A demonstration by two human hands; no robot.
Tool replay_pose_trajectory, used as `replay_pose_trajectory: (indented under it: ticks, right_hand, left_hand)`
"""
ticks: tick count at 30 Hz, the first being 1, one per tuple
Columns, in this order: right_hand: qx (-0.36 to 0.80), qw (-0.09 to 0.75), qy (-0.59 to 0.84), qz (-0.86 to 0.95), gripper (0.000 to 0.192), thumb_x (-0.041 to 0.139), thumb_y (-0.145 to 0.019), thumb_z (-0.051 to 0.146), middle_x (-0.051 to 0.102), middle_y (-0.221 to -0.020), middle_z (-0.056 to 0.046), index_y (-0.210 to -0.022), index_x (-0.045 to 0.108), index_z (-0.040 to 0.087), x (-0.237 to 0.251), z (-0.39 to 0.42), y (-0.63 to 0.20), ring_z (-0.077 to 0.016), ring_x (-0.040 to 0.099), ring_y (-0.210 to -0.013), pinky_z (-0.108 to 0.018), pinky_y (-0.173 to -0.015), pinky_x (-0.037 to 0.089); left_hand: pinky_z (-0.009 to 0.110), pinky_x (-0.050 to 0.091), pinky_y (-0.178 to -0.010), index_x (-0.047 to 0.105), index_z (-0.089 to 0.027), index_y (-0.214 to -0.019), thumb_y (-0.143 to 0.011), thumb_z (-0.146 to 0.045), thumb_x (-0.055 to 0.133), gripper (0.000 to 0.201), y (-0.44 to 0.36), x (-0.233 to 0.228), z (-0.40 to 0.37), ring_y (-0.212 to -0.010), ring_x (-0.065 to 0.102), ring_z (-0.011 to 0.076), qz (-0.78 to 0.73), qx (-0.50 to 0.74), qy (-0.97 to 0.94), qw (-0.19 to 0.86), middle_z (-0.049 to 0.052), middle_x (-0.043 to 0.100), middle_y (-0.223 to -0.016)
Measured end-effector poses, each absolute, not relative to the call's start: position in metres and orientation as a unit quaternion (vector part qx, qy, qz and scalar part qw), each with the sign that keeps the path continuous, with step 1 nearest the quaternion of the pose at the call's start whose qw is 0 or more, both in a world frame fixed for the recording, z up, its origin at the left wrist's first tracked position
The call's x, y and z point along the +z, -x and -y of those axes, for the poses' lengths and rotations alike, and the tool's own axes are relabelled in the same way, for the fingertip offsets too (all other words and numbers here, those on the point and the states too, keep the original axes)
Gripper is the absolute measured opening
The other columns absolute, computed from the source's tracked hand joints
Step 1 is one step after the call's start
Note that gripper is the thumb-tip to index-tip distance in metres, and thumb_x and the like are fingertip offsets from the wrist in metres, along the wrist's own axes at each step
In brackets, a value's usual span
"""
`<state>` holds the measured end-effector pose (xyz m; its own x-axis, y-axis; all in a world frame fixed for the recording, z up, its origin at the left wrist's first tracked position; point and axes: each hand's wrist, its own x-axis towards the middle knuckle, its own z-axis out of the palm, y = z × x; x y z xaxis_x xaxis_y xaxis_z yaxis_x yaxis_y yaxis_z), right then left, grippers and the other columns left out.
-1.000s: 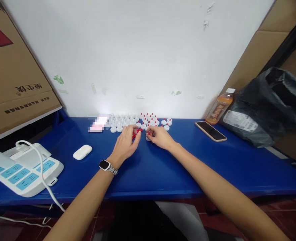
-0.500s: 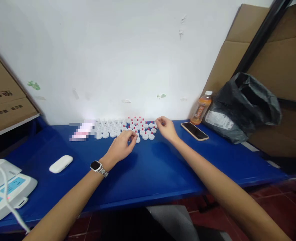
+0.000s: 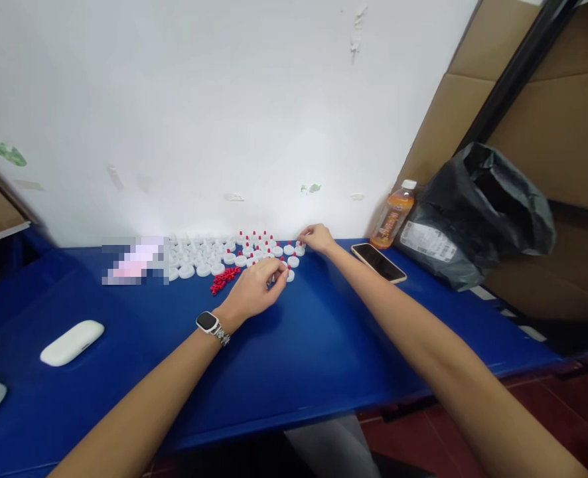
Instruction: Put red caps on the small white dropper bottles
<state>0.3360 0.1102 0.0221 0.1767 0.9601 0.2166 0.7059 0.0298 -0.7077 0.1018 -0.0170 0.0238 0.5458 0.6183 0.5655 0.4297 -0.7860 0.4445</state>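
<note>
Both hands' fingers pinch at white caps (image 3: 234, 255) near the wall; their hold is unclear; blue table (image 3: 294, 345) nearer is bare.

Phone (image 3: 378, 261) — bottle (image 3: 391, 216) — black bag (image 3: 478, 212)

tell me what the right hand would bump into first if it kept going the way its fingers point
The right hand points left and slightly toward the wall, fingertips at the right end of the white caps. Going on, it would probably meet those red-tipped caps first, then the rest of the rows; depth is hard to judge.
</note>
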Motion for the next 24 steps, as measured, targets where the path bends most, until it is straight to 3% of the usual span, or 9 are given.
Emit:
replay_pose_trajectory:
  ticks: [4,8,10,13,15,20,24]
  right_hand:
    - [0.164,0.38,0.669,0.618,0.006,0.068,-0.071,0.016,0.073,-0.072,-0.007,-0.071,0.074,0.015,0.031,-0.108,-0.326,-0.0166,0.065,-0.068,-0.027,-0.07,0.048]
    - [0.157,0.464,0.594,0.638,0.012,0.066,-0.075,0.022,0.074,-0.075,-0.006,-0.077,0.075,0.015,0.047,-0.081,-0.311,-0.0167,0.066,-0.07,-0.028,-0.07,0.049]
    - [0.191,0.512,0.532,0.647,0.015,0.068,-0.075,0.029,0.073,-0.073,-0.006,-0.077,0.074,0.015,0.054,-0.058,-0.296,-0.0169,0.064,-0.068,-0.028,-0.066,0.049]
    - [0.287,0.535,0.442,0.66,0.021,0.071,-0.074,0.037,0.071,-0.072,-0.004,-0.079,0.072,0.016,0.058,-0.019,-0.265,-0.0159,0.062,-0.065,-0.028,-0.062,0.049]
    - [0.343,0.539,0.398,0.658,0.024,0.074,-0.072,0.039,0.072,-0.073,-0.003,-0.079,0.071,0.017,0.057,0.002,-0.244,-0.0159,0.064,-0.067,-0.028,-0.064,0.05]
    - [0.421,0.523,0.347,0.655,0.026,0.073,-0.076,0.042,0.071,-0.073,-0.003,-0.081,0.07,0.017,0.049,0.017,-0.207,-0.015,0.063,-0.064,-0.028,-0.063,0.05]
    - [0.311,0.484,0.409,0.708,0.021,0.06,-0.088,0.036,0.072,-0.074,-0.003,-0.083,0.069,0.018,0.045,0.011,-0.196,-0.0147,0.061,-0.064,-0.028,-0.064,0.047]
  left_hand:
    - [0.028,0.044,-0.069,0.059,-0.019,-0.09,-0.099,-0.03,0.045,0.02,-0.091,0.026,0.018,-0.072,0.056,0.0139,-0.317,0.38,-0.856,0.148,0.001,0.062,-0.08]
    - [0.031,0.048,-0.079,0.059,-0.019,-0.092,-0.1,-0.033,0.046,0.02,-0.086,0.031,0.015,-0.082,0.058,0.0161,-0.343,0.424,-0.831,0.113,0.003,0.062,-0.088]
    - [0.034,0.049,-0.089,0.059,-0.019,-0.106,-0.099,-0.035,0.049,0.02,-0.083,0.033,0.016,-0.097,0.058,0.0191,-0.356,0.447,-0.817,0.078,0.007,0.062,-0.104]
    - [0.04,0.046,-0.102,0.049,-0.02,-0.134,-0.095,-0.04,0.056,0.044,-0.073,0.035,0.02,-0.121,0.052,0.0246,-0.353,0.437,-0.826,0.046,0.013,0.053,-0.13]
    - [0.042,0.044,-0.106,0.042,-0.022,-0.142,-0.095,-0.043,0.057,0.054,-0.064,0.035,0.022,-0.128,0.049,0.0264,-0.339,0.408,-0.846,0.05,0.013,0.051,-0.137]
    - [0.039,0.049,-0.095,0.055,-0.021,-0.126,-0.1,-0.043,0.046,0.036,-0.027,0.032,0.024,-0.107,0.061,0.0239,-0.362,0.366,-0.852,0.095,0.01,0.064,-0.118]
    - [0.029,0.048,-0.069,0.059,-0.02,-0.109,-0.098,-0.049,0.047,0.033,0.012,0.029,0.023,-0.069,0.06,0.0159,-0.433,0.353,-0.814,0.158,0.002,0.066,-0.086]
